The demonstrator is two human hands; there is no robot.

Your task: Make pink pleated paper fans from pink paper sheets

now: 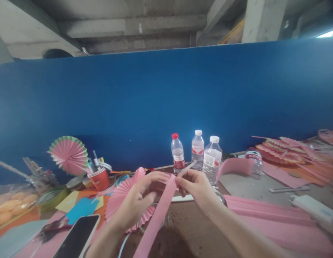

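Pink paper strip point(158, 215) runs from the bottom edge, right of a smartphone point(77, 236), up to both hands. At its far end, the right hand's point(196, 186) thumb and forefinger pinch the corner, where a pale narrow strip point(188, 167), perhaps tape backing, sticks up; the left hand's point(138, 193) fingertips meet that end too, but I cannot tell whether they grip. Working this end seems the step in hand; the next move likely calls for steady, fine fingertip control. Beyond are a pleated pink paper fan point(119, 197), three plastic bottles point(197, 152) and a blue partition point(166, 93).
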